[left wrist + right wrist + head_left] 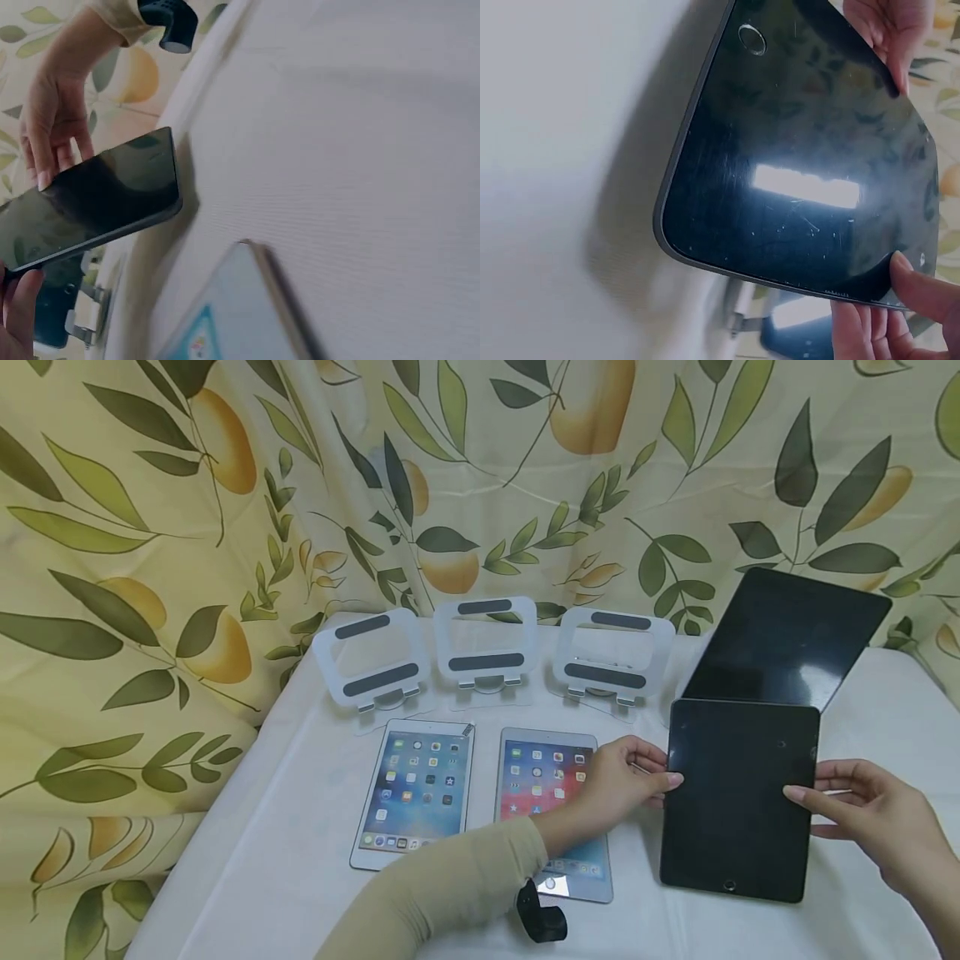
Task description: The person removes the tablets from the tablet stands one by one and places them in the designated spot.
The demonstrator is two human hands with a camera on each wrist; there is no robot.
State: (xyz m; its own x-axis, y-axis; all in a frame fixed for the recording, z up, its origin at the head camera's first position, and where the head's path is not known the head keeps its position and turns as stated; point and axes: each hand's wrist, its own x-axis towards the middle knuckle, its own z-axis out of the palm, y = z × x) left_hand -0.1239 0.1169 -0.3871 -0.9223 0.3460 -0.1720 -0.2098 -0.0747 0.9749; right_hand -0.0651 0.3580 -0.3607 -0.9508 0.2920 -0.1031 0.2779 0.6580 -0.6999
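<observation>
Both hands hold a black tablet (738, 802), raised off the table with its dark screen up and home button at the lower end. The left hand (626, 781) pinches its left edge, thumb on the front. Opposite it, the right hand (873, 810) grips the right edge the same way. Scratches and a bright reflection show on this tablet (802, 187) in the right wrist view. Behind it, another dark tablet (795, 627) leans on a stand (90, 315), mostly hidden. Under the left forearm lies a white tablet (547, 752), lit with app icons.
Another lit white tablet (420, 785) lies further left. Three white stands, the left stand (375, 660), middle stand (487, 639) and right stand (615, 652), line the back of the white-covered table (262, 827). A leaf-patterned curtain (300, 485) hangs behind.
</observation>
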